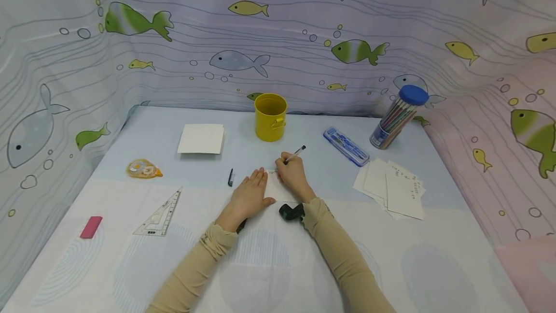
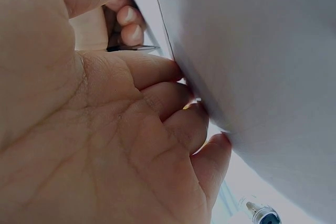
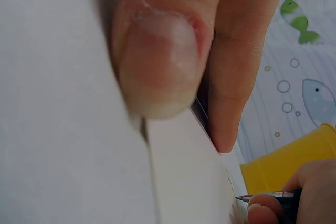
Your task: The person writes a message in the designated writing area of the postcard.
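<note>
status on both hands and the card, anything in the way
Right hand grips pen at white card, some writing on it. Left hand rests on the card's left side. Nothing seen blocking the pen; pen cap lies farther left.

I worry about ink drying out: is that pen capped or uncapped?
Uncapped: the pen in the right hand shows a bare tip in the right wrist view.
</note>
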A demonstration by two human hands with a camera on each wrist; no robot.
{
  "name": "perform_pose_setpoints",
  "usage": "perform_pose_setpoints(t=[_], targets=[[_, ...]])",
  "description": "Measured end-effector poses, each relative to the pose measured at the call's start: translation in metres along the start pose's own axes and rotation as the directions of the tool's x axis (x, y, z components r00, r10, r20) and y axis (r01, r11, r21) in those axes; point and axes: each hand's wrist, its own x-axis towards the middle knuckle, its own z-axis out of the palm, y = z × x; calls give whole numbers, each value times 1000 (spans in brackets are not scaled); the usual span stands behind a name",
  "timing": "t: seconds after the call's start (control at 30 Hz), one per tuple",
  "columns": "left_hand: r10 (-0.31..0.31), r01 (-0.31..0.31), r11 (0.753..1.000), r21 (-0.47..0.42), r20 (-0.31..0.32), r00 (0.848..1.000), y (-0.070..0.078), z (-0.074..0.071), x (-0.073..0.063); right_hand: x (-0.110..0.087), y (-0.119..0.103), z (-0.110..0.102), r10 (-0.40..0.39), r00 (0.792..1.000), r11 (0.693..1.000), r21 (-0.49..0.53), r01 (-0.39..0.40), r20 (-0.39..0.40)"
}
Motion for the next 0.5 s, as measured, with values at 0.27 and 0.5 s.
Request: perform_pose_setpoints(t=[0.27, 0.5], targets=[[-5, 5, 1000, -4, 9, 1000, 0, 0, 0, 0, -2, 0, -7, 1000, 1000, -23, 8, 12], [-5, 5, 1000, 6, 4, 1000, 0, 0, 1, 0, -1, 0, 3, 1000, 1000, 26, -3, -8]])
